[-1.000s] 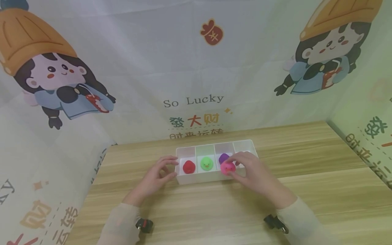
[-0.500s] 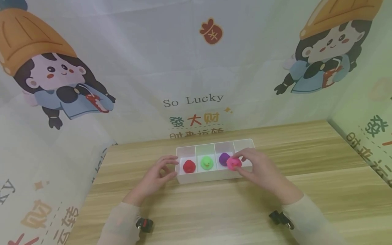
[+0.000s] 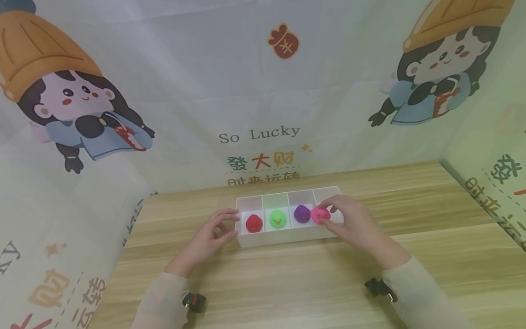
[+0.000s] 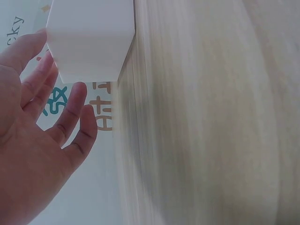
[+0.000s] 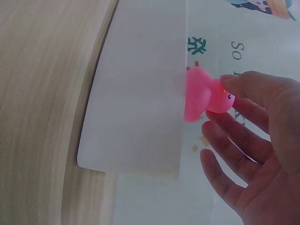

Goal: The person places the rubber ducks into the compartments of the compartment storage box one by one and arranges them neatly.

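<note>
A white box [image 3: 267, 239] with a row of compartments stands on the table. My right hand [image 3: 354, 221] pinches a pink rubber duck [image 5: 200, 93] by its head, over the rightmost compartment; in the right wrist view the duck's lower edge is hidden behind the box wall. From the left, the other compartments hold a red duck [image 3: 254, 223], a green duck [image 3: 277, 219] and a purple duck [image 3: 302, 214]. At the box's left end, my left hand [image 3: 214, 230] has its relaxed fingers and thumb against the wall, as the left wrist view [image 4: 51, 108] also shows.
The wood-grain table [image 3: 263, 283] stretches out on all sides of the box. A white printed cloth [image 3: 197, 91] hangs behind it and along both sides. Each wrist carries a small black camera mount, such as the left mount [image 3: 195, 302].
My right hand has carried the pink duck rightward, from in front of the purple duck to the rightmost compartment. The purple duck now shows fully. My left hand has stayed put.
</note>
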Tool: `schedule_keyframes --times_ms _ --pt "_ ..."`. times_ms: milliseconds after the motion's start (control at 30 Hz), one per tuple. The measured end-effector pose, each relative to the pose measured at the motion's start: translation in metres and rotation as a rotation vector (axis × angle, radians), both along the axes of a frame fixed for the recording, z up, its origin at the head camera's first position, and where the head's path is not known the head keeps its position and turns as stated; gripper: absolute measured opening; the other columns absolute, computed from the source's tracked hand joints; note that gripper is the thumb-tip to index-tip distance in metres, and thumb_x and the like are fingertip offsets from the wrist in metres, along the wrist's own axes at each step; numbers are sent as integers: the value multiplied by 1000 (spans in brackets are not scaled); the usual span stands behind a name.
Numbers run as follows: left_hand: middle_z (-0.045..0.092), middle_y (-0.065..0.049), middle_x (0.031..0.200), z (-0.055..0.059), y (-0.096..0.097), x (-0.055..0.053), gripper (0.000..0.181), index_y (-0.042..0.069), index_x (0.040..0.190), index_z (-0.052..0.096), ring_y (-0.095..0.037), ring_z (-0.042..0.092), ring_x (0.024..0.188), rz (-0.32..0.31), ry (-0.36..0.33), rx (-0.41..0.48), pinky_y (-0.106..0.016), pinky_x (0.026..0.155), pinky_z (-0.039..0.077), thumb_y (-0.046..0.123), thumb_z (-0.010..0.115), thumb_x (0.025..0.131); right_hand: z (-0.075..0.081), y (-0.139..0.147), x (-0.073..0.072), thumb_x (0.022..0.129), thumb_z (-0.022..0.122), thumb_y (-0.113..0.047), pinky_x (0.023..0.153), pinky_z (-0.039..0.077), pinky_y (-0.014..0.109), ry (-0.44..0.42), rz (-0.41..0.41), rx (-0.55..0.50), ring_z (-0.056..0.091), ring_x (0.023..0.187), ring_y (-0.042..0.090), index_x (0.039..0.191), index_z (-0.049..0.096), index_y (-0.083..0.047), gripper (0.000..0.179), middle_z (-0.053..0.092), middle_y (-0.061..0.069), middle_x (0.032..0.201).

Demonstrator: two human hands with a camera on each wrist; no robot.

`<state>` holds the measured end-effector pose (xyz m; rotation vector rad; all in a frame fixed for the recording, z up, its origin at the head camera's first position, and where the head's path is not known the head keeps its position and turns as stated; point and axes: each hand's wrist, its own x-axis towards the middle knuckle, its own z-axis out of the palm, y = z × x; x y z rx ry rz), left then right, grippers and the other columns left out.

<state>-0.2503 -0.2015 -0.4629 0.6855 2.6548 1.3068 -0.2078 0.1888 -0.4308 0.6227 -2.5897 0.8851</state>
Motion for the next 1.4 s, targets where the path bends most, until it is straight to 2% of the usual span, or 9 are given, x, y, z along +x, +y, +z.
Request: schedule_keyframes --times_ms 400,567,800,1133,1400 --pt "50 -4 153 1 -1 0 37 10 132 64 -22 60 103 3 -19 -3 -29 86 56 13 73 96 0 9 -4 85 84 -10 83 57 47 -25 -25 1 66 93 23 110 74 -9 27 76 4 108" --pt "50 -3 153 0 0 0 37 10 132 64 -22 59 104 8 -23 -6 -29 87 56 13 73 96 -1 13 -8 85 84 -11 80 56 45 -20 -31 16 66 92 25 109 74 -8 26 76 6 105" --pt "50 -6 153 1 0 1 36 11 131 64 -23 59 104 6 -11 6 -30 87 56 13 73 96 -3 16 -13 87 82 -13 78 54 39 -56 -41 25 67 94 27 111 74 -7 26 75 7 106" --pt "51 -6 152 -1 -1 2 36 10 131 65 -23 60 103 1 1 3 -32 86 56 14 73 96 -6 20 -19 89 81 -13 83 56 44 -104 -49 44 68 98 29 112 73 -6 25 75 9 109" --pt "50 -2 153 1 0 2 38 11 133 64 -23 60 106 12 -7 -18 -33 90 55 14 73 96 -6 22 -25 89 81 -14 88 55 48 -149 -41 59 68 99 29 111 74 -6 24 75 6 105"
